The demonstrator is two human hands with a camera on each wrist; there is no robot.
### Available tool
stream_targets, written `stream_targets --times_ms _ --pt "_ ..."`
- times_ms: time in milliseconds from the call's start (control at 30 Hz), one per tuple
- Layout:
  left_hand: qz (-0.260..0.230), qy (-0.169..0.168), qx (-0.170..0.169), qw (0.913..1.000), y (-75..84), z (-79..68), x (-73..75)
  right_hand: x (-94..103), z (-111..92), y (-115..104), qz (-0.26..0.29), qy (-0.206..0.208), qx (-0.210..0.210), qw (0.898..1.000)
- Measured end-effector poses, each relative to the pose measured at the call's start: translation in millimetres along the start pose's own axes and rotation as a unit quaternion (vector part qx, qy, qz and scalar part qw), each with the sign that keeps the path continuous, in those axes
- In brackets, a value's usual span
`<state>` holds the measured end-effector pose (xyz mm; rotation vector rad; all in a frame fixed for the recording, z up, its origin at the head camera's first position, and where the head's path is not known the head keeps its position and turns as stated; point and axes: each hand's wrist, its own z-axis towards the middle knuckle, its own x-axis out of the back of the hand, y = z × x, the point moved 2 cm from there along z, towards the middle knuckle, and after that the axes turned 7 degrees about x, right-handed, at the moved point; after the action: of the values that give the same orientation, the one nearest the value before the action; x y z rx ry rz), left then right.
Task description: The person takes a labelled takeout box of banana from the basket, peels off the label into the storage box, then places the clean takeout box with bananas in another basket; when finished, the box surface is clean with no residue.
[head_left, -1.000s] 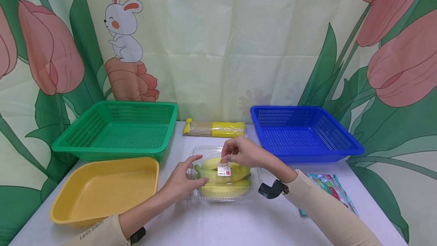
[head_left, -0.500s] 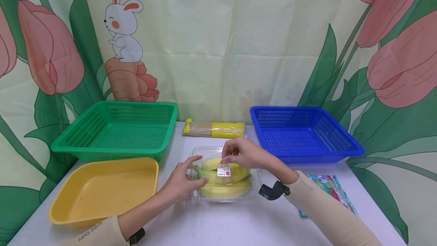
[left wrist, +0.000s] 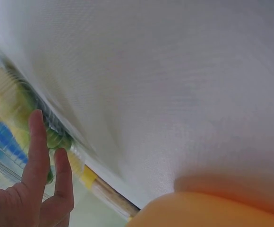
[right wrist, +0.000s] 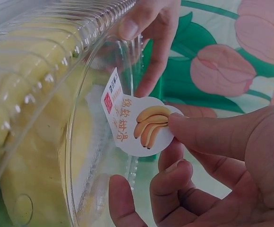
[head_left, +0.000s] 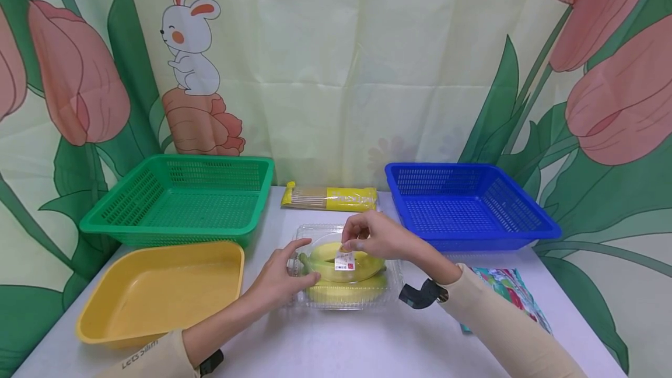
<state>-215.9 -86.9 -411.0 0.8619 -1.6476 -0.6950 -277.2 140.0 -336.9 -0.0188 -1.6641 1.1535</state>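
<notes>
A clear plastic clamshell box [head_left: 392, 297] stands on the white table, with yellow-green bananas [head_left: 343, 293] inside. Its lid looks closed. My right hand [head_left: 379, 235] pinches a paper label [right wrist: 146, 125] between thumb and forefinger above the lid. Printed bananas and lettering show on that label, and its folded lower part lies against the plastic. At the box's left side is my left hand [head_left: 280, 273], thumb and forefinger spread apart and the thumb touching the lid's near left edge. In the left wrist view, two fingers of the left hand [left wrist: 45, 179] stretch out beside the box.
A green basket [head_left: 175, 230] and a yellow tub [head_left: 157, 290] stand on the left. The blue basket [head_left: 472, 235] is at the back right. Behind the box lies a yellow packet of noodles [head_left: 350, 198]. A colourful packet [head_left: 506, 290] lies partly under my right forearm.
</notes>
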Motion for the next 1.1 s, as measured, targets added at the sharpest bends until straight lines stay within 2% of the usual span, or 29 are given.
stream_targets --times_ms 233,1100 --pt "-0.002 0.001 -0.003 1.0 -1.4 -0.7 -1.1 -0.2 -2.9 -0.8 0.001 0.001 -0.008 1.0" --pt "-0.004 0.006 -0.018 0.9998 -1.9 2.2 -1.1 0.8 -6.6 -3.5 0.011 0.008 0.004 1.0"
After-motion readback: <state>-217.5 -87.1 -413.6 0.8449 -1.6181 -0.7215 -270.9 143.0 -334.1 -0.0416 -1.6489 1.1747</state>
